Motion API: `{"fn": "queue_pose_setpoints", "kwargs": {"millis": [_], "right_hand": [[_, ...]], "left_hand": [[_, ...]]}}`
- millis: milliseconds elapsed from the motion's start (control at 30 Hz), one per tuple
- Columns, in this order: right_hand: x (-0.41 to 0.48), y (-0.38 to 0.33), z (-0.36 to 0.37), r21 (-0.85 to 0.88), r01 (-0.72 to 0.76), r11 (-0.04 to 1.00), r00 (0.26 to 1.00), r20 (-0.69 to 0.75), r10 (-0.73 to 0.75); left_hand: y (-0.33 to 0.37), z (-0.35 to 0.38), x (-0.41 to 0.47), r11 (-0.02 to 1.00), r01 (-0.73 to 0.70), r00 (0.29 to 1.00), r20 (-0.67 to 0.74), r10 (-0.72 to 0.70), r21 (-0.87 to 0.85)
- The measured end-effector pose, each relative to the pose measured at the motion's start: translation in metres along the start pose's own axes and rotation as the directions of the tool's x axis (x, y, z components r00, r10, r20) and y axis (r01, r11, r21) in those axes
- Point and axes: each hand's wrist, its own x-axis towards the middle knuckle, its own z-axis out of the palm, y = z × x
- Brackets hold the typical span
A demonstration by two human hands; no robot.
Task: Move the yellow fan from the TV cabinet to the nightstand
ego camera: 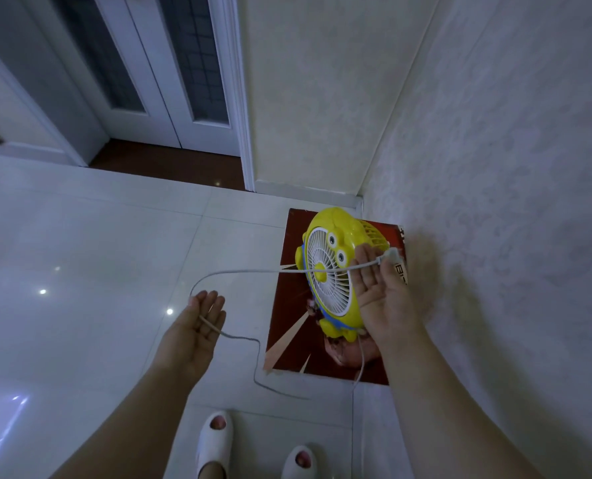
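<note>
The yellow fan (332,274), with a white grille and cartoon eyes, stands on a red box (287,326) on the floor by the right wall. Its grey cord (253,271) stretches between my hands. My right hand (380,299) is palm up beside the fan, pinching the cord's white plug (393,254) near the fingertips. My left hand (197,323) is palm up to the left, fingers apart, with the cord lying across it. The slack cord loops down onto the tiles and runs back to the fan's base.
White glossy floor tiles (80,271) spread to the left. A papered wall (512,202) runs close along the right. White doors with glass panes (170,70) stand ahead, a dark wooden threshold (170,164) below them. My feet in white slippers (215,440) are at the bottom.
</note>
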Motion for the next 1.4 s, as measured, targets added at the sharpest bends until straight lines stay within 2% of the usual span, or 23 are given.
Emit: {"fn": "queue_pose_setpoints", "kwargs": {"millis": [200,333,600,733,967,1233,1400], "right_hand": [[-0.013,0.018,-0.017,0.031,-0.058,0.998,0.998,-0.03,0.059],[-0.03,0.028,-0.026,0.053,-0.014,0.999,0.998,-0.061,0.017],[-0.08,0.077,-0.039,0.095,0.121,0.988,0.99,-0.087,-0.112],[-0.109,0.112,-0.043,0.051,0.183,0.982,0.98,-0.084,-0.178],[-0.179,0.155,-0.046,0.088,0.277,0.957,0.946,-0.199,-0.256],[-0.256,0.166,-0.117,0.112,0.315,0.943,0.893,-0.373,-0.254],[-0.285,0.167,-0.18,0.103,0.309,0.945,0.88,-0.408,-0.243]], "left_hand": [[-0.017,-0.032,-0.011,0.999,0.02,1.0,-0.021,-0.019,0.035],[-0.016,-0.054,-0.013,0.997,0.033,0.999,-0.029,-0.03,0.077],[0.018,-0.104,-0.013,0.98,0.086,0.99,0.095,-0.105,0.179],[0.035,-0.141,-0.022,0.96,0.127,0.978,0.132,-0.164,0.251],[0.054,-0.183,-0.039,0.917,0.167,0.952,0.183,-0.246,0.362],[-0.001,-0.206,-0.063,0.832,0.215,0.915,0.192,-0.354,0.511],[-0.062,-0.215,-0.076,0.773,0.179,0.901,0.215,-0.377,0.608]]}}
